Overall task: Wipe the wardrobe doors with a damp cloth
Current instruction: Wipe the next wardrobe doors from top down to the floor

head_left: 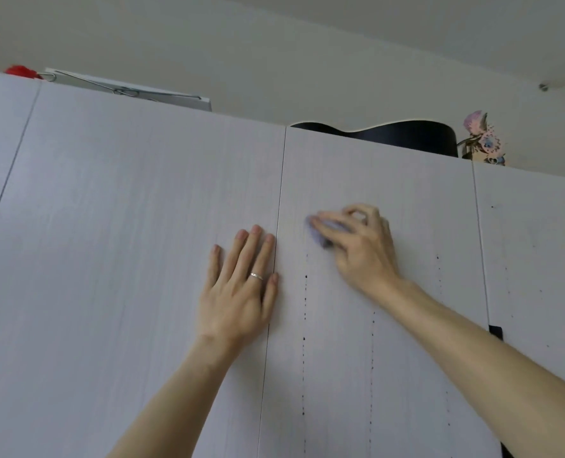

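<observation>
Two hands up: right hand (357, 246) presses small crumpled lilac cloth (317, 235) under curled fingers (334, 225) on pale wood-grain wardrobe door (390, 180); left hand (238, 285) flat, fingers straight. Dark drip trails (305, 309) below fingertips, so wiping looks unfinished

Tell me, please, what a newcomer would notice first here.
The left hand lies flat on a pale wood-grain wardrobe door beside the gap, while the right hand presses a small lilac cloth on the next door. Below the cloth, vertical lines of dark specks run down that door.
</observation>
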Motion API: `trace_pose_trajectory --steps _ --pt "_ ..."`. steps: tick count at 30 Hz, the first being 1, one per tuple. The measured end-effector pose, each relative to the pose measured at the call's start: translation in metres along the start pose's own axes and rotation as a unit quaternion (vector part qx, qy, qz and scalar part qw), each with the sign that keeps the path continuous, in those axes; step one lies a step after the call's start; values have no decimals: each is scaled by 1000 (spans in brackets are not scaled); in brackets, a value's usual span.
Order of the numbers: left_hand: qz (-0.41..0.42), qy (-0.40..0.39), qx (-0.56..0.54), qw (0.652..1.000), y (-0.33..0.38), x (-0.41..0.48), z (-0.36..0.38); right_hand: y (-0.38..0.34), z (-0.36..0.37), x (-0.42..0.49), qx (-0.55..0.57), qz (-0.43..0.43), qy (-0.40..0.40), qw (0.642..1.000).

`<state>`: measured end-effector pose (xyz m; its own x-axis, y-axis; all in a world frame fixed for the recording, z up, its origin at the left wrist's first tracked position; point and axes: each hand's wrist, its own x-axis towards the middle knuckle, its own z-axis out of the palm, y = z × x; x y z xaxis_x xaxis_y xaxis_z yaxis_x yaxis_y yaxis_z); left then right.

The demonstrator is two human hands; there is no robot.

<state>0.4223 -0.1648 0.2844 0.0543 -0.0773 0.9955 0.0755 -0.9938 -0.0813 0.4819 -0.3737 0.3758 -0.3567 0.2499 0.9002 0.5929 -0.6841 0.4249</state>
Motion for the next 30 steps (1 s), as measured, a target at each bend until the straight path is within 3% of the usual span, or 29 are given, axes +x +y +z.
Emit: trace_pose_trajectory --steps 3,5,8,11,13,19,26,30 --pt "3 10 0 1000 -2 -1 1 9 14 49 28 139 18 990" --pt "4 17 -1 1000 -2 0 0 1 24 57 57 185 36 981" --pt "5 27 -7 1000 -3 -2 1 -32 24 18 67 130 47 988" --pt "13 40 -16 999 -4 -2 2 -59 9 -39 68 7 7 998" --pt "14 44 -19 999 -4 -3 2 -50 4 -32 68 -23 -17 997" --pt "20 67 -24 997 -4 -2 2 -18 17 52 46 142 23 989" --pt "4 129 -23 991 -5 -5 3 -56 10 -15 59 -1 -37 998" --pt "2 138 -18 990 -6 -6 4 -40 27 70 58 87 -39 994"
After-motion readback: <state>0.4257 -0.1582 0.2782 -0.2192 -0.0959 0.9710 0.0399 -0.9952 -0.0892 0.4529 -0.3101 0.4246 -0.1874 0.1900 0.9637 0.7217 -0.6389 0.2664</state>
